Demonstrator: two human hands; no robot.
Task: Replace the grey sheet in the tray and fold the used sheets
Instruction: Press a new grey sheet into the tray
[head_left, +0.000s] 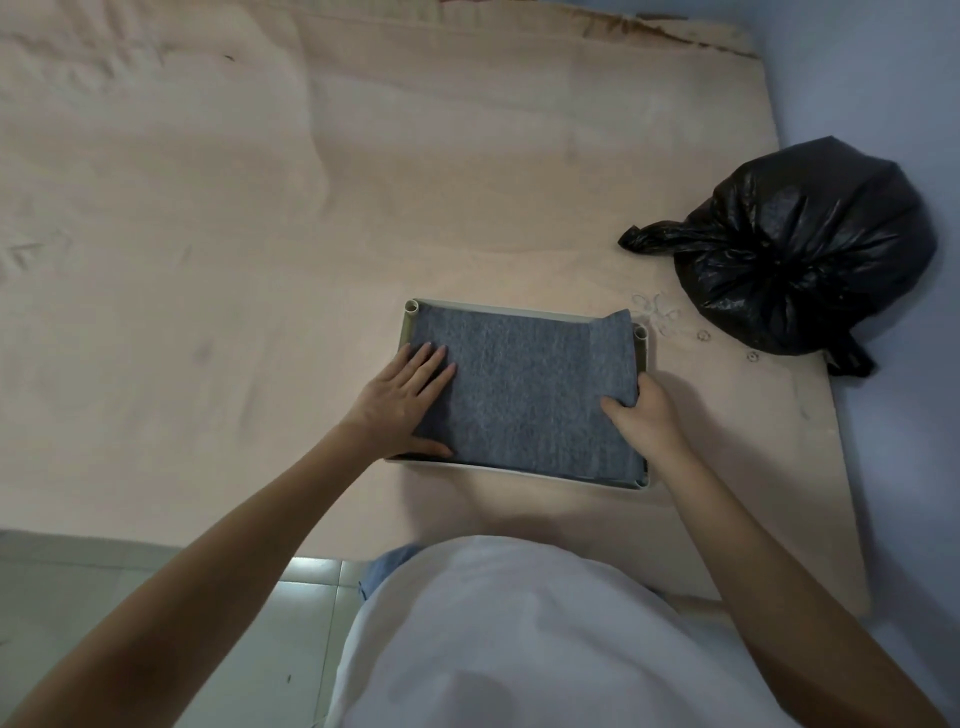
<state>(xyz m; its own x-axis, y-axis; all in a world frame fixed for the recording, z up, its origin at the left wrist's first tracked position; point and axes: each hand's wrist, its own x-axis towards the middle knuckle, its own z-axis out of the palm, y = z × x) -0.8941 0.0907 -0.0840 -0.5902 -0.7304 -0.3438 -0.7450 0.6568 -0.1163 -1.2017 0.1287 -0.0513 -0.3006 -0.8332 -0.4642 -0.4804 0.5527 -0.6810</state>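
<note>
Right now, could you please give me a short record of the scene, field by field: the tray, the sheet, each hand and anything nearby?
surface: pinkish board
tray: pale tray lying flat on the board
sheet: grey sheet in the tray, its right edge riding up over the tray's side
left hand: left hand lies flat, fingers straight, on the sheet's left edge
right hand: right hand pinches the sheet's right edge
nearby: tied black plastic bag to the right of the tray, apart from it
</note>
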